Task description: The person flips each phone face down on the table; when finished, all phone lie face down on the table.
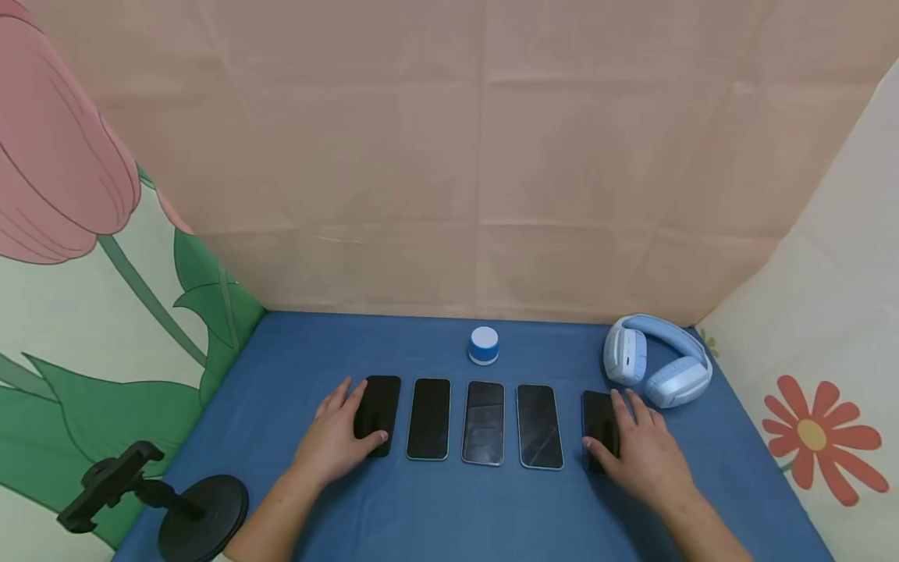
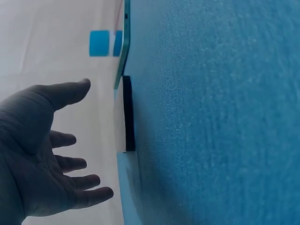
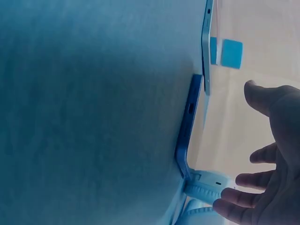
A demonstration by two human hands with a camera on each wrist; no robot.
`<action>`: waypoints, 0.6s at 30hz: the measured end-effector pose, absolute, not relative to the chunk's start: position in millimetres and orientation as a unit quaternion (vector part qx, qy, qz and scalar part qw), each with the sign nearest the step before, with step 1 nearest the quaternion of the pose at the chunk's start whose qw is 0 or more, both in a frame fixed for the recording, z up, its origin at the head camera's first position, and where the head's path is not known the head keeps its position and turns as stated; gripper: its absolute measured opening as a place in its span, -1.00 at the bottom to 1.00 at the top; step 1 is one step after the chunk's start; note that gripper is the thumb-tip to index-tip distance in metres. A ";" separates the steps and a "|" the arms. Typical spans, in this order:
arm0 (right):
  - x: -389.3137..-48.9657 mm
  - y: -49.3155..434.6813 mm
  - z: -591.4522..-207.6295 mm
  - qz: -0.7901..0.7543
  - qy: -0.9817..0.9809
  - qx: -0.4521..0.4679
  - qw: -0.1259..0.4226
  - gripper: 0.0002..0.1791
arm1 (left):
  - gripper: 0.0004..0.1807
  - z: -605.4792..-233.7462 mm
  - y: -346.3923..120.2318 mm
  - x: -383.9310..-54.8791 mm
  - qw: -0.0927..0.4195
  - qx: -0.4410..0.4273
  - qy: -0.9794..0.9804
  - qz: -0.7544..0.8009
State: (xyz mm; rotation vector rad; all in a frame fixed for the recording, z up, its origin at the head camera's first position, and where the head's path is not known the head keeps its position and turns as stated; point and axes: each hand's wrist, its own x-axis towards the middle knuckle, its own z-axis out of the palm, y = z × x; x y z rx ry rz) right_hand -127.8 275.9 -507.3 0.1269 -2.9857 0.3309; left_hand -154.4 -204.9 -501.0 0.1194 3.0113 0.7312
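The leftmost phone (image 1: 379,402) and rightmost phone (image 1: 598,417) end a flat row of 5 on the table (image 1: 449,515), gaps seemingly leaving finger room. Above them the left hand (image 1: 337,439) and right hand (image 1: 649,460) spread wide, gripping nothing, apparently matching a phone's width. Behind sit a tub (image 1: 484,346) and headphones (image 1: 673,334).

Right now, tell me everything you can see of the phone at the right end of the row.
The phone is a slim slab with rounded corners, a dark, unlit-looking face turned up and a blue edge with a small dark slot. It lies flat on the blue cloth, with the headphones beyond it to the right. The right hand is over its right side, hiding part of it; the right wrist view shows a gap between them, so only the cloth appears to touch it.
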 end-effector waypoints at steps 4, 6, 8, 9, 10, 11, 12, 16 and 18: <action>-127.6 269.4 -510.2 0.114 -0.990 0.043 0.065 0.10 | -0.01 -501.9 -205.5 -154.3 0.019 0.029 0.969 0.245; -127.7 265.8 -511.6 0.118 -0.990 0.046 0.069 0.09 | -0.06 -502.0 -205.7 -154.0 0.019 0.024 0.968 0.248; -127.7 261.9 -512.6 0.122 -0.989 0.050 0.073 0.08 | -0.09 -502.1 -205.8 -153.6 0.020 0.019 0.968 0.249; -127.7 259.9 -512.8 0.125 -0.988 0.053 0.077 0.08 | -0.10 -502.1 -205.8 -153.2 0.021 0.018 0.968 0.249; -127.6 257.7 -512.8 0.128 -0.987 0.056 0.079 0.07 | -0.11 -502.1 -205.9 -152.9 0.022 0.016 0.968 0.251; -127.5 255.5 -512.6 0.131 -0.986 0.060 0.082 0.06 | -0.11 -502.3 -206.2 -152.7 0.023 0.015 0.967 0.252; -127.7 253.3 -512.5 0.134 -0.985 0.063 0.085 0.06 | -0.12 -502.4 -206.3 -152.3 0.024 0.013 0.967 0.254; -128.6 244.3 -512.8 0.142 -0.983 0.076 0.090 0.04 | -0.13 -503.6 -207.5 -151.2 0.025 0.009 0.965 0.261; -128.8 239.6 -512.7 0.145 -0.982 0.081 0.088 0.04 | -0.13 -504.2 -208.2 -151.0 0.023 0.011 0.965 0.262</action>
